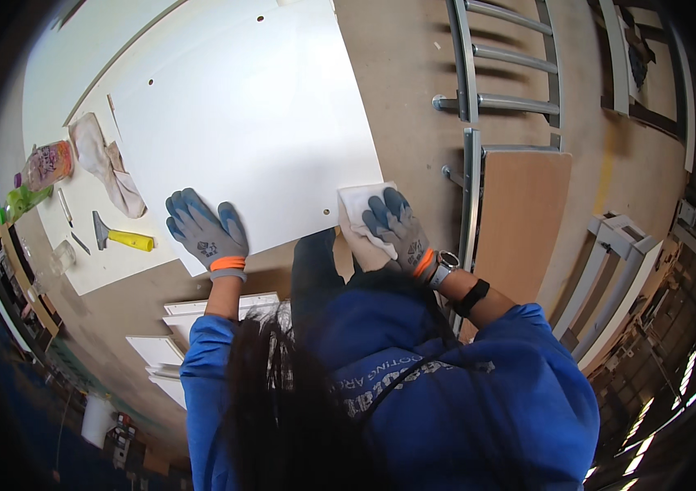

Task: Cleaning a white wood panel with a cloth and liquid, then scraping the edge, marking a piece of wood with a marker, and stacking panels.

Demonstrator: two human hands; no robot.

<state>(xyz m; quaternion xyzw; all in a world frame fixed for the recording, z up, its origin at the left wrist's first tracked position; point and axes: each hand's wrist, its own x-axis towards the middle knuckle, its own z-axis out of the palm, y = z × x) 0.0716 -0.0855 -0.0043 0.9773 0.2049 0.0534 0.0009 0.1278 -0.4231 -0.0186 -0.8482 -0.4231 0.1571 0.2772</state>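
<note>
A large white panel (250, 123) with several small dark holes lies in front of me. My left hand (207, 229), in a grey and blue work glove with an orange cuff, rests flat on its near left edge, fingers spread, holding nothing. At the panel's near right corner, my right hand (398, 225), gloved the same way, grips a white cloth (358, 201). Part of the cloth hangs below the corner, and the hand covers some of it. A watch (445, 266) and a black band are on my right wrist.
Left of the panel lie a crumpled rag (105, 168), a yellow-handled scraper (125, 237), a knife (65, 208) and plastic bottles (47, 165). A roller conveyor (515, 61) and a brown board (520, 217) stand to the right. White boards (158, 352) are stacked below left.
</note>
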